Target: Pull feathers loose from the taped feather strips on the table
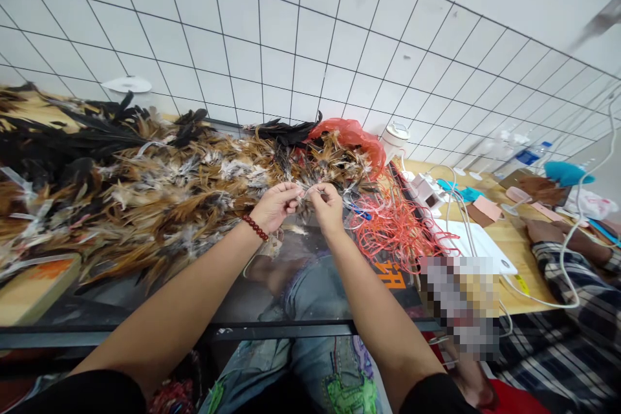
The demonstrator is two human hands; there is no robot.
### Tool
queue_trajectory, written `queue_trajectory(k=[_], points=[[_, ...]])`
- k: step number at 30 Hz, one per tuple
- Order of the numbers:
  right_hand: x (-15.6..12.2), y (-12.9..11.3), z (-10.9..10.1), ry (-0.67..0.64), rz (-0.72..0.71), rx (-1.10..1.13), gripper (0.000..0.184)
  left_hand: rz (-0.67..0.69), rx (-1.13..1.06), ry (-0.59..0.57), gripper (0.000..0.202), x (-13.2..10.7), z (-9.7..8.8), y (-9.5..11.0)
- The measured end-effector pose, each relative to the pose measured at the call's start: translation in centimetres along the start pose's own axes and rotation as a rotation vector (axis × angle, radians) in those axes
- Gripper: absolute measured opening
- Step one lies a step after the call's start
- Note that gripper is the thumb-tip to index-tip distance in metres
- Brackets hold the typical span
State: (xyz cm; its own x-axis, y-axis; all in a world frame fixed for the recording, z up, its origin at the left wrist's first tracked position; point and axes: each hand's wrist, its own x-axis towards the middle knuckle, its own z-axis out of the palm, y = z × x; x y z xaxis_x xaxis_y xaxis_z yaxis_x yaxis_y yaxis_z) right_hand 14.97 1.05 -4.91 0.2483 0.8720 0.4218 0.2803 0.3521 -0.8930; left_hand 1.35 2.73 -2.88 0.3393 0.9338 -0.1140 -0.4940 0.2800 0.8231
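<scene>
Feathers (194, 197) (wispy, brown) crowd the left hand (275, 207).

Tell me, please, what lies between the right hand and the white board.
Mainly a tangle of red strings, plus a small blue item, in the head view.

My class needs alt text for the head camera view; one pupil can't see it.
The person's left hand and right hand pinch something thin and pale between them, too small to identify. Behind and left lies a heap of brown and black feathers; to the right, a tangle of coral strands.
</scene>
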Motion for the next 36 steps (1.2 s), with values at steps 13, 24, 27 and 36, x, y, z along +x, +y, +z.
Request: queue_trajectory(k=[13,24,27,36], points=[[0.8,0.1,-0.8,-0.065,-0.086,0.077,0.013,0.042,0.508,-0.088,0.023,0.0,-0.1,-0.5],[0.7,0.7,-0.2,-0.107,0.052,0.156,0.024,0.058,0.211,0.006,0.029,0.3,-0.4,-0.2],[0.6,0.4,-0.1,-0.109,0.094,0.198,0.027,0.055,0.226,-0.007,0.03,0.3,-0.5,-0.3],[0.6,0.5,-0.3,-0.099,0.021,0.121,0.021,-0.181,0.153,-0.173,0.031,-0.3,-0.4,0.2]])
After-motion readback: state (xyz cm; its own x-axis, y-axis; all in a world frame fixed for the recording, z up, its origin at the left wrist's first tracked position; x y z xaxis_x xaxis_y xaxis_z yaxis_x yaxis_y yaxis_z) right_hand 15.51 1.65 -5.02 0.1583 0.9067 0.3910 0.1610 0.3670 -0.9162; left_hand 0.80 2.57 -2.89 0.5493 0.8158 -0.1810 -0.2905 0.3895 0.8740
